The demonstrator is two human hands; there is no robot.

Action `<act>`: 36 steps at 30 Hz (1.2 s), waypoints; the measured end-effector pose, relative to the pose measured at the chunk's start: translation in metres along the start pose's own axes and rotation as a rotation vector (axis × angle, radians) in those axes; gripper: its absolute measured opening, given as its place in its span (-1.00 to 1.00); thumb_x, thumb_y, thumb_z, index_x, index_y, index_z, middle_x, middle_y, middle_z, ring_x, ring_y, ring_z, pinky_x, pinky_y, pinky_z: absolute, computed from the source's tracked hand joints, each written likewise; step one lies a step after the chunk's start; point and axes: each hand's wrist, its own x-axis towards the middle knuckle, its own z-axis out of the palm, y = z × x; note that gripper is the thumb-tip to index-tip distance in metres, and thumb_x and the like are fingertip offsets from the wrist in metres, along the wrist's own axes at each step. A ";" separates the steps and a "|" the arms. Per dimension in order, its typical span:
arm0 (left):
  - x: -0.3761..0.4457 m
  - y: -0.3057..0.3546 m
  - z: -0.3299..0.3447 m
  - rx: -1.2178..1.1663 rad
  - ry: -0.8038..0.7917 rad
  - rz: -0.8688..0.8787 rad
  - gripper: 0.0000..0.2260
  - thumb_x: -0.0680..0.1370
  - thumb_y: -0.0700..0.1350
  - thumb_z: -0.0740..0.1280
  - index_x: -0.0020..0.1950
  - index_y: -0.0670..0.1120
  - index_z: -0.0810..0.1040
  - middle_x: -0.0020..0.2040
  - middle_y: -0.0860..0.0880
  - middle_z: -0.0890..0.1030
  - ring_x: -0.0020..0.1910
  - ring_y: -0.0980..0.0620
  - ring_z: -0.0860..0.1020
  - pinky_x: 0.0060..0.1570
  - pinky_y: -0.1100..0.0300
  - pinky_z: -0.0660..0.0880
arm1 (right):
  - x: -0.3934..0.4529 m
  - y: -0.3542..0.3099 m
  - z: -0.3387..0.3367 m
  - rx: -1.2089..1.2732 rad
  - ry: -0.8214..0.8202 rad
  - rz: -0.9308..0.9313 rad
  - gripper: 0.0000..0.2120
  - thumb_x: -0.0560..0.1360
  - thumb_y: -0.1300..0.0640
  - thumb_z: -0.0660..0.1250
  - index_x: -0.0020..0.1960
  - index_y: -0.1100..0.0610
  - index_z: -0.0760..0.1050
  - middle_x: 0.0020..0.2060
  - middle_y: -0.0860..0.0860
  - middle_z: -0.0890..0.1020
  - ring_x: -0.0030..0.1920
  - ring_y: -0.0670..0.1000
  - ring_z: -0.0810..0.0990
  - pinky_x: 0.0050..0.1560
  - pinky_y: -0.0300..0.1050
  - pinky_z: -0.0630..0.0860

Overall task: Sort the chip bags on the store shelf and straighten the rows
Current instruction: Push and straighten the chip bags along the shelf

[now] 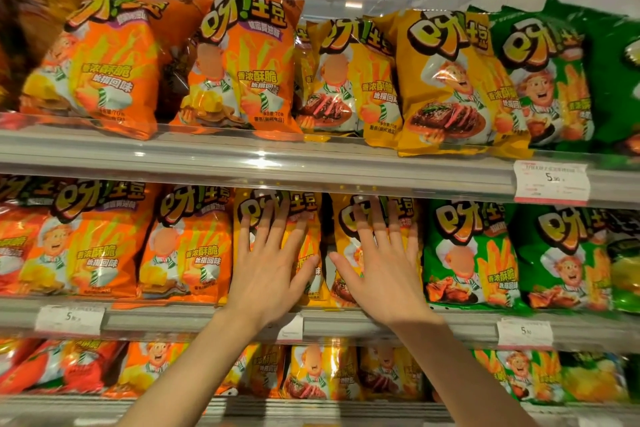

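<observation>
Chip bags [242,59] read "呀!土豆", "香浓酥脆"; price tag [551,184] "5".

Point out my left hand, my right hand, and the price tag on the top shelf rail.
left hand [268,274], head view, back of hand.
right hand [384,274], head view, back of hand.
price tag [551,182], head view, its middle.

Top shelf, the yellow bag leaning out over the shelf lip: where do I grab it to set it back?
Probably take the yellow bag by its two side edges, coming straight from the front. Its bottom seam overhangs the shelf lip, and neighbouring bags crowd both flanks.
</observation>
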 end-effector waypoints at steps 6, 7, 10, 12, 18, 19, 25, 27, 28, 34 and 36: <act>-0.021 0.011 -0.024 -0.307 0.056 -0.024 -0.37 0.62 0.32 0.04 0.63 0.06 0.15 0.59 -0.06 0.26 0.59 -0.06 0.15 0.57 -0.07 0.09 | -0.023 0.007 -0.016 0.243 0.047 0.073 -0.25 0.57 -0.39 -0.03 0.61 0.02 0.07 0.59 0.05 0.18 0.61 0.10 0.04 0.60 0.05 -0.03; -0.028 0.014 -0.028 -0.367 0.064 -0.034 -0.37 0.61 0.33 0.05 0.63 0.10 0.12 0.61 -0.01 0.21 0.60 -0.01 0.11 0.57 -0.02 0.08 | -0.031 0.007 -0.017 0.310 0.057 0.098 -0.23 0.57 -0.41 0.01 0.62 0.04 0.10 0.59 0.03 0.19 0.61 0.08 0.08 0.60 0.02 0.01; -0.048 0.023 -0.038 -0.568 0.045 -0.104 -0.33 0.55 0.43 0.00 0.62 0.24 -0.01 0.62 0.20 0.05 0.59 0.20 0.00 0.53 0.12 0.04 | -0.059 0.005 -0.019 0.435 0.121 0.184 -0.25 0.57 -0.38 0.14 0.61 0.03 0.17 0.58 -0.03 0.24 0.58 -0.04 0.17 0.58 0.01 0.17; -0.059 0.028 -0.039 -0.666 0.040 -0.143 -0.29 0.49 0.50 -0.04 0.60 0.29 -0.04 0.60 0.28 0.03 0.57 0.27 -0.01 0.50 0.18 0.04 | -0.079 0.003 -0.021 0.448 0.091 0.253 -0.23 0.55 -0.37 0.12 0.62 0.01 0.11 0.59 -0.08 0.21 0.57 -0.08 0.17 0.56 0.00 0.21; -0.088 0.048 -0.020 -0.905 0.102 -0.074 -0.40 0.60 0.24 0.20 0.57 -0.01 0.29 0.45 0.01 0.44 0.45 0.03 0.42 0.35 -0.05 0.45 | -0.123 0.015 -0.026 0.526 -0.016 0.418 -0.17 0.48 -0.50 0.04 0.61 -0.06 0.14 0.47 -0.28 0.25 0.50 -0.18 0.25 0.50 -0.01 0.31; -0.090 0.053 -0.018 -0.930 0.113 -0.075 -0.43 0.61 0.21 0.23 0.56 -0.01 0.30 0.42 0.02 0.47 0.42 0.04 0.46 0.31 -0.04 0.48 | -0.126 0.017 -0.027 0.539 -0.031 0.442 -0.13 0.45 -0.53 0.03 0.60 -0.06 0.14 0.51 -0.25 0.25 0.51 -0.14 0.28 0.50 0.01 0.32; -0.083 0.093 -0.020 -1.003 0.121 -0.036 -0.40 0.60 0.20 0.23 0.60 0.02 0.24 0.40 0.12 0.45 0.36 0.20 0.47 0.25 0.13 0.52 | -0.135 0.047 -0.039 0.618 -0.044 0.493 -0.24 0.50 -0.44 0.11 0.60 -0.17 0.07 0.47 -0.21 0.35 0.41 -0.12 0.43 0.38 -0.04 0.44; -0.075 0.113 -0.028 -0.990 0.051 -0.087 -0.39 0.57 0.31 0.18 0.60 0.23 0.15 0.41 0.22 0.40 0.29 0.23 0.50 0.19 0.07 0.56 | -0.135 0.067 -0.044 0.648 -0.031 0.508 -0.20 0.44 -0.54 0.08 0.56 -0.16 0.14 0.40 -0.20 0.44 0.28 -0.10 0.56 0.27 0.02 0.55; -0.071 0.124 -0.030 -0.972 0.022 -0.115 -0.40 0.56 0.36 0.13 0.58 0.32 0.10 0.42 0.23 0.37 0.30 0.20 0.50 0.20 0.01 0.56 | -0.135 0.079 -0.046 0.661 -0.012 0.506 -0.15 0.41 -0.57 0.07 0.55 -0.13 0.16 0.38 -0.22 0.44 0.28 -0.11 0.56 0.27 0.04 0.55; -0.049 0.196 -0.022 -0.795 0.048 -0.160 -0.37 0.52 0.43 0.12 0.56 0.35 0.07 0.46 0.40 0.18 0.32 0.68 -0.02 0.28 0.59 0.04 | -0.131 0.155 -0.063 0.702 0.009 0.423 -0.22 0.51 -0.43 0.12 0.62 -0.11 0.05 0.26 -0.15 0.56 0.34 -0.10 0.51 0.24 -0.02 0.52; -0.043 0.219 -0.019 -0.755 0.060 -0.179 -0.39 0.57 0.36 0.17 0.59 0.27 0.12 0.48 0.34 0.20 0.30 0.69 -0.02 0.20 0.67 -0.05 | -0.131 0.182 -0.070 0.711 0.001 0.384 -0.22 0.51 -0.44 0.10 0.62 -0.15 0.02 0.47 -0.09 0.42 0.39 -0.09 0.47 0.26 -0.05 0.50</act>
